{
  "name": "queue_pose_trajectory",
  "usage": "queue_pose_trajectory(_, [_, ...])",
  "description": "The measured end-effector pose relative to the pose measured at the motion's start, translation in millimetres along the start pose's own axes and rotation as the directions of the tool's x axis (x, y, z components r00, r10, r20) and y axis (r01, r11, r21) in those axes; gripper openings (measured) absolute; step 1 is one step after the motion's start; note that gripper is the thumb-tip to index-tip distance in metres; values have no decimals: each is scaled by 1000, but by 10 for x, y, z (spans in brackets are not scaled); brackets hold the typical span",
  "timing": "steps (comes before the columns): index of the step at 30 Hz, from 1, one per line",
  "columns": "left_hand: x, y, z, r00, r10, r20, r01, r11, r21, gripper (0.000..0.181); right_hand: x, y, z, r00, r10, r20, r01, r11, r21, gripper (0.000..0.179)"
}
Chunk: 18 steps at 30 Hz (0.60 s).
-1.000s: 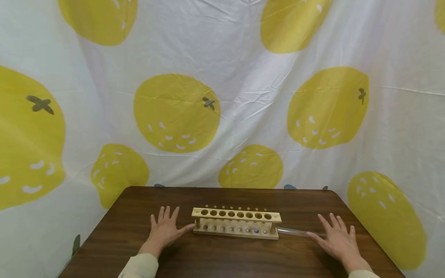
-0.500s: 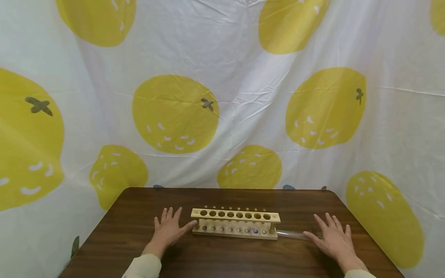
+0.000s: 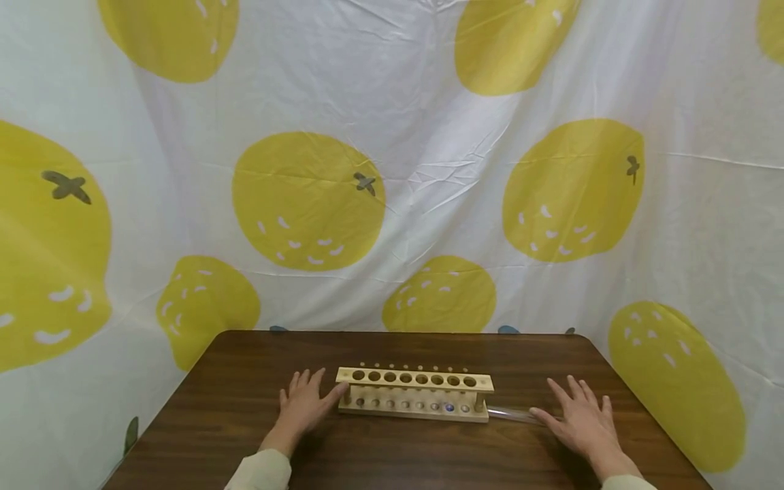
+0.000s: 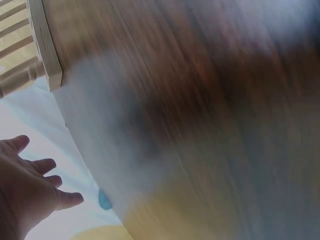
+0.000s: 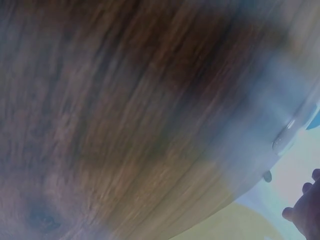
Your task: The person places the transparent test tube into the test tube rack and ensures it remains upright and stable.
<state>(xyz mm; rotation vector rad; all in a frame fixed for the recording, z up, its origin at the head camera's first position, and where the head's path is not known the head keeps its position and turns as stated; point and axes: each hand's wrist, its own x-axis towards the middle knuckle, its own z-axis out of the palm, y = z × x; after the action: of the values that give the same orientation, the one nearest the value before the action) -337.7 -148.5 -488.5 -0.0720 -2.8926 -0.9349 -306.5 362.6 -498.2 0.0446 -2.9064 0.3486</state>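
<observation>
Head view: wooden rack [image 3: 413, 378] upright near the middle of the dark wood-grain counter [image 3: 429, 452], upper board pierced by eight holes in a row, lower board marked with a matching row of round spots, second from the right bluish. Behind the upper board, a line of small pegs [image 3: 420, 368]. Off the rack's right end, a clear glass tube [image 3: 511, 413] lying on the counter, pointing toward the right hand [image 3: 582, 422]. Right fingers straight and spread apart, thumb tip at or just beside the tube's outer end; cannot tell whether touching. Left hand [image 3: 303, 406] beside the rack's left end, fingers also apart, thumb pointing toward the rack; contact there unclear. Pale sleeves [image 3: 263, 471] at both wrists. Beyond the counter, white cloth [image 3: 441, 122] printed with large yellow fruits. Left wrist view: rack end at upper left, spread fingers below, counter blurred. Right wrist view: tube near the right edge, a few fingertips below.
</observation>
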Motion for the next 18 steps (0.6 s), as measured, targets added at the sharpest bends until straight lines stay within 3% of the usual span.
queue_pose_trajectory(5, [4, 66, 23, 1000, -20, -10, 19, 996, -86, 87, 4, -48, 17, 1000, -13, -19, 13, 1000, -2, 89])
queue_pose_trajectory(10, [12, 124, 60, 998, -18, -61, 7, 985, -171, 76, 5, -88, 47, 999, -28, -29, 29, 1000, 11, 87])
queue_pose_trajectory(18, [20, 181, 109, 991, -14, -131, -17, 973, -232, 63, 8, -139, 79, 998, -46, -50, 47, 999, 10, 84])
